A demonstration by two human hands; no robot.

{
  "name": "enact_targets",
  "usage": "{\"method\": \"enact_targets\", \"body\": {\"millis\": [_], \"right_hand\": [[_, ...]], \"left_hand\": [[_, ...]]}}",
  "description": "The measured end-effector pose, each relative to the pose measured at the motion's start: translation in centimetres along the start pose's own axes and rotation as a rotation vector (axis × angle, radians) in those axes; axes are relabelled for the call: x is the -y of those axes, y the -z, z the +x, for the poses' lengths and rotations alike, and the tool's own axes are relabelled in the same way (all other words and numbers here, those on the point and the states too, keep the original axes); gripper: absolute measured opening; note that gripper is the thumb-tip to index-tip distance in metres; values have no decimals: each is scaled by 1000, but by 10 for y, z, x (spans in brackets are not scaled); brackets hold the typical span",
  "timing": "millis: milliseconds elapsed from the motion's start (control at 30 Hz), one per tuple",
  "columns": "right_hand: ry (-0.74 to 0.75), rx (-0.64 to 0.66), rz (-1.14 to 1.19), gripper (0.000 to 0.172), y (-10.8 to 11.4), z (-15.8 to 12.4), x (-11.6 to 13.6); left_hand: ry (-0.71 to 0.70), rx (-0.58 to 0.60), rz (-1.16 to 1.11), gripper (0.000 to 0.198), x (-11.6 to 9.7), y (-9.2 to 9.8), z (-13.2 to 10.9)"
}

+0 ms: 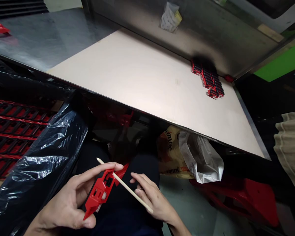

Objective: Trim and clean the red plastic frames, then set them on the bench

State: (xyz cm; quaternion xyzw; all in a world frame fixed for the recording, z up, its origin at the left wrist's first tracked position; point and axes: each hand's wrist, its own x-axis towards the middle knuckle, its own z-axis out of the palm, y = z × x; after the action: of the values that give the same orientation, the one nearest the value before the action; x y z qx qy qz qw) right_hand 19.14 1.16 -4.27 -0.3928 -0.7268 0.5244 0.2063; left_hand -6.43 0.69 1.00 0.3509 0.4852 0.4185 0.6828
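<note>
My left hand point(73, 196) is closed around a red plastic part point(99, 191) with small square openings and a black area inside, its thumb at the lower end and its index finger along the top. A thin wooden stick point(132, 191) slants across the part. Its pointed tip shows past my left index finger, which covers a stretch of it. My right hand point(149, 196) is just to the right, fingers slightly bent and apart. The stick's blunt end overlaps the base of this hand; whether it touches is unclear.
A pale board point(127, 75) covers much of the metal workbench point(49, 39). Several red-and-black parts point(208, 80) stand grouped at its far right. On the left, a box lined with black plastic point(39, 157) holds rows of similar parts. A bag point(203, 159) is below the bench edge.
</note>
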Motion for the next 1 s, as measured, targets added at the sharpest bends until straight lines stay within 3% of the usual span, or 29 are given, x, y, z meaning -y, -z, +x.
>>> {"method": "enact_targets", "body": {"millis": [167, 300, 400, 567, 767, 1000], "right_hand": [[-12, -66, 79, 51, 12, 3, -4], [-42, -226, 50, 24, 28, 6, 7], [88, -407, -126, 9, 42, 10, 23], [288, -634, -365, 14, 50, 12, 52], [500, -671, -168, 25, 35, 16, 76], [570, -582, -102, 42, 12, 32, 81]], "left_hand": [[14, -19, -35, 80, -5, -4, 1], [19, -61, -40, 78, -4, -2, 0], [-19, -106, 9, 74, -1, -2, -2], [-129, -201, 79, 64, 5, -7, -6], [-197, -211, 133, 62, 12, -8, -12], [-230, -172, 210, 57, 12, -13, -12]]}}
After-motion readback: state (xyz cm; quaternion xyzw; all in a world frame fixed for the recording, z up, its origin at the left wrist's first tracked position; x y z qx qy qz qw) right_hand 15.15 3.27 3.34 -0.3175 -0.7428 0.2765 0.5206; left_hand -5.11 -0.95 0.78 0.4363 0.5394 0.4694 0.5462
